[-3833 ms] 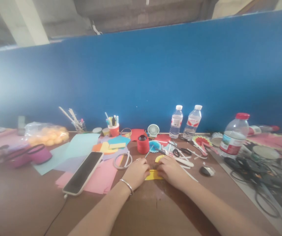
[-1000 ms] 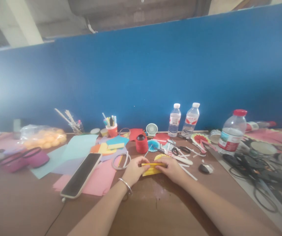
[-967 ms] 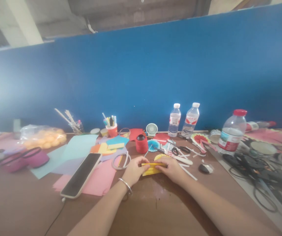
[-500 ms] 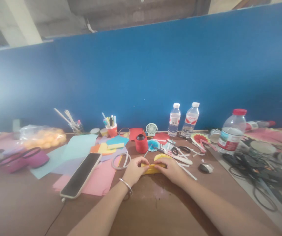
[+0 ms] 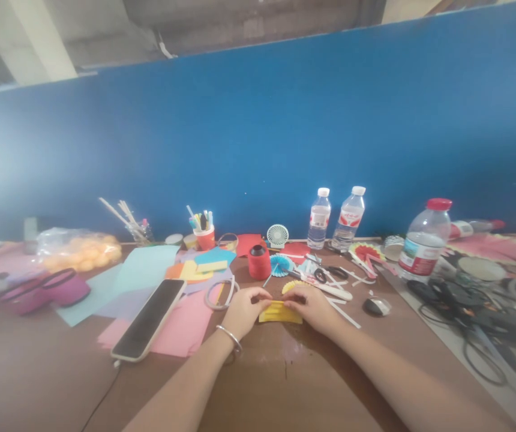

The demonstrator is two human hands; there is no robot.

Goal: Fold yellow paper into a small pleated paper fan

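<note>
On the left, a phone [image 5: 150, 321] lay partly over pink sheets [image 5: 190, 330], near the person's left arm. A silver bangle [image 5: 230, 338] circled that wrist. The left hand [image 5: 244, 311] pinched the upper left of a yellow paper [image 5: 280, 314] between thumb and fingertips; a red thread spool [image 5: 259, 264] stood just beyond it. The yellow paper, ridged across its width, spanned the gap between both hands, low over the brown tabletop [image 5: 280, 384]. The blur made its folds too soft to count. Behind it sat a blue pleated rosette [image 5: 280, 265] and, closer to the knuckles, a yellow pleated piece [image 5: 294, 287]. The right hand [image 5: 314, 307] pinched the upper right of the paper in a matching hold. Good creasing here likely called for level hands, each ridge kept parallel to the near edge, and equal pressure run outward from the middle, so that neither end drifted. Further right, black-handled scissors [image 5: 330, 275] lay beyond the right hand, well clear of the paper.
</note>
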